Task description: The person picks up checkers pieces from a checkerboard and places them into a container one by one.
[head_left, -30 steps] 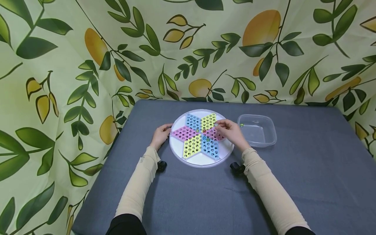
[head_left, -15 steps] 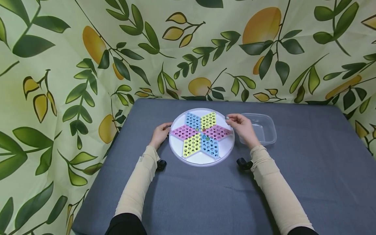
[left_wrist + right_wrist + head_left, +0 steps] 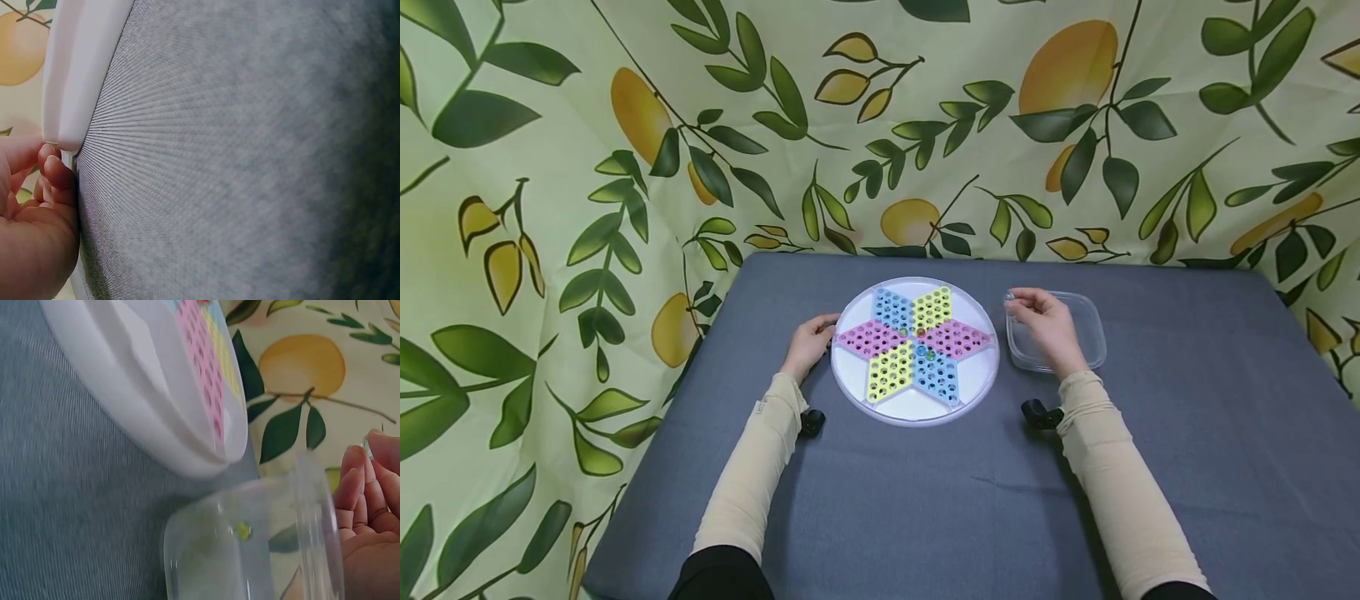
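Note:
A round white Chinese checkers board point(image 3: 895, 408) with a blue, yellow and pink star lies on the table. A few marbles point(image 3: 930, 355) sit in holes around the star's middle. My left hand point(image 3: 807, 346) pinches the board's left rim, thumb and fingertips at its edge in the left wrist view. My right hand point(image 3: 1049, 326) holds a clear glass marble point(image 3: 367, 449) between thumb and fingertips, over the left side of a clear plastic container point(image 3: 1096, 346). A yellow-green marble point(image 3: 242, 530) shows inside the container in the right wrist view.
A grey-blue cloth covers the table point(image 3: 910, 517). Behind it and along the left hangs a curtain point(image 3: 865, 167) printed with leaves and fruit. The container stands just right of the board, with a narrow gap between them.
My right hand has moved from over the board's upper right to the container, carrying the clear marble. The left hand has stayed at the board's rim.

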{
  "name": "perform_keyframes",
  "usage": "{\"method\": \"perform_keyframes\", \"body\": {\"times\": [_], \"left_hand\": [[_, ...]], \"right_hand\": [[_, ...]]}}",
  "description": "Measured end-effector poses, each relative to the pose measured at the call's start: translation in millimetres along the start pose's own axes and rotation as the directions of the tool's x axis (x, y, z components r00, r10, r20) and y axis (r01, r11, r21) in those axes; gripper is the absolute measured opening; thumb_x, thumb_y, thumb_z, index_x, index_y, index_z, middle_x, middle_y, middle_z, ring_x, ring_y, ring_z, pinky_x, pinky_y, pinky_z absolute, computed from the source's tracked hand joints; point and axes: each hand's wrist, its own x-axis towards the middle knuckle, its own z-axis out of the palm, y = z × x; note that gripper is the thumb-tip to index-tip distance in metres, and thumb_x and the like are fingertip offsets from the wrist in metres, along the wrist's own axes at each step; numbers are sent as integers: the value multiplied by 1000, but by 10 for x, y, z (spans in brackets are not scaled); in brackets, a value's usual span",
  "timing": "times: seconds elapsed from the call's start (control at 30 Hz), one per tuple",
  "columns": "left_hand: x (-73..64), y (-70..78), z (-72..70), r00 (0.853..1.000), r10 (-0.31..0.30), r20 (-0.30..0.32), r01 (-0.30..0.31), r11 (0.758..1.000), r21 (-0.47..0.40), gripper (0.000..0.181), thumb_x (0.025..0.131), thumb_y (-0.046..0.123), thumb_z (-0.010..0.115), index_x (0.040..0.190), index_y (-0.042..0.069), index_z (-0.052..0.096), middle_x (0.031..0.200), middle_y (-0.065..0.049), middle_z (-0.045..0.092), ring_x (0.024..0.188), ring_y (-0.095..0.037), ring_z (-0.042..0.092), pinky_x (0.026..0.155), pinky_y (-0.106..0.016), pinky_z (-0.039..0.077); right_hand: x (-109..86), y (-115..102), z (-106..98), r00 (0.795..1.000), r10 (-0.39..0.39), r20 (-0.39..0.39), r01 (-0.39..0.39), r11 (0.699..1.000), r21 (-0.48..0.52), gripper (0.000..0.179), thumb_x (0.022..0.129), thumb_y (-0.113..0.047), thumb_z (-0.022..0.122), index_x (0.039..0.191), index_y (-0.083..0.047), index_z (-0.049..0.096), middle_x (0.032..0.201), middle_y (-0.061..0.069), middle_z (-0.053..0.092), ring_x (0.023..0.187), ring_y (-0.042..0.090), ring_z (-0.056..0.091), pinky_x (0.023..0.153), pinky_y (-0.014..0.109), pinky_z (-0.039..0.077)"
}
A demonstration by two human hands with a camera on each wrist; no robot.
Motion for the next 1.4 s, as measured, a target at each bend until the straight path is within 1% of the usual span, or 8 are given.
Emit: {"method": "perform_keyframes", "body": {"times": [0.27, 0.4, 0.53, 0.63, 0.8, 0.87, 1.03, 1.4], "left_hand": [[4, 12, 1, 1000, -1, -7, 1, 1000, 11, 33, 97, 23, 48, 129, 18, 57, 116, -8, 61, 96, -20, 53, 82, -30, 41], [8, 4, 5, 1000, -4, -8, 4, 1000, 16, 33, 97, 23, 48, 128, 19, 57, 115, -8, 61, 95, -19, 53, 79, -28, 41], [6, -1, 8, 1000, 20, -16, -19, 1000, 18, 32, 96, 21, 49, 127, 17, 58, 112, -9, 63, 90, -18, 55, 73, -25, 42], [3, 4, 12, 999, 39, -23, -38, 999, 28, 32, 96, 20, 49, 126, 15, 59, 110, -11, 64, 88, -18, 56, 70, -23, 42], [-2, 23, 9, 1000, 22, -17, -21, 999, 32, 33, 97, 21, 48, 128, 17, 58, 111, -10, 63, 88, -17, 55, 70, -22, 41], [-6, 28, 2, 1000, 16, -15, -16, 999, 31, 33, 97, 21, 48, 128, 17, 58, 111, -10, 63, 89, -17, 55, 70, -23, 41], [-7, 26, -1, 1000, 10, -19, -9, 999, 32, 33, 96, 22, 49, 128, 17, 58, 112, -10, 63, 90, -19, 55, 71, -24, 42], [-11, 28, 7, 999, 20, -25, -20, 1000, 18, 32, 96, 21, 49, 127, 16, 59, 107, -10, 62, 88, -17, 54, 71, -24, 42]], "right_hand": [[33, 45, -153, 1000, 19, -11, -19, 999, -35, 44, 90, -31, 60, 123, -3, 55, 89, -13, 57, 93, 13, 57, 86, 30, 45], [54, 65, -183, 999, 42, -3, -42, 997, -59, 45, 91, -31, 58, 125, -2, 53, 88, -15, 55, 90, 7, 57, 85, 28, 45], [85, 108, -187, 998, 58, 13, -57, 997, -60, 43, 92, -26, 58, 125, 0, 52, 84, -16, 54, 83, 1, 55, 81, 25, 46], [107, 128, -194, 997, 65, 38, -62, 995, -77, 42, 92, -23, 57, 125, 2, 52, 86, -12, 55, 81, 0, 54, 78, 23, 47], [141, 134, -231, 995, 65, 78, -48, 976, -211, 39, 93, -22, 54, 125, 1, 53, 96, 1, 55, 80, 2, 52, 72, 20, 45], [157, 140, -246, 994, 67, 88, -44, 969, -244, 37, 93, -21, 54, 123, 1, 55, 93, -1, 56, 78, 2, 51, 69, 21, 44], [185, 154, -265, 991, 83, 105, -53, 964, -262, 32, 92, -20, 55, 116, 2, 57, 84, -8, 56, 75, 3, 51, 68, 22, 44], [176, 170, -300, 991, 89, 101, -60, 964, -258, 36, 93, -26, 55, 116, 1, 58, 93, 3, 61, 80, 8, 56, 72, 23, 47]]}}
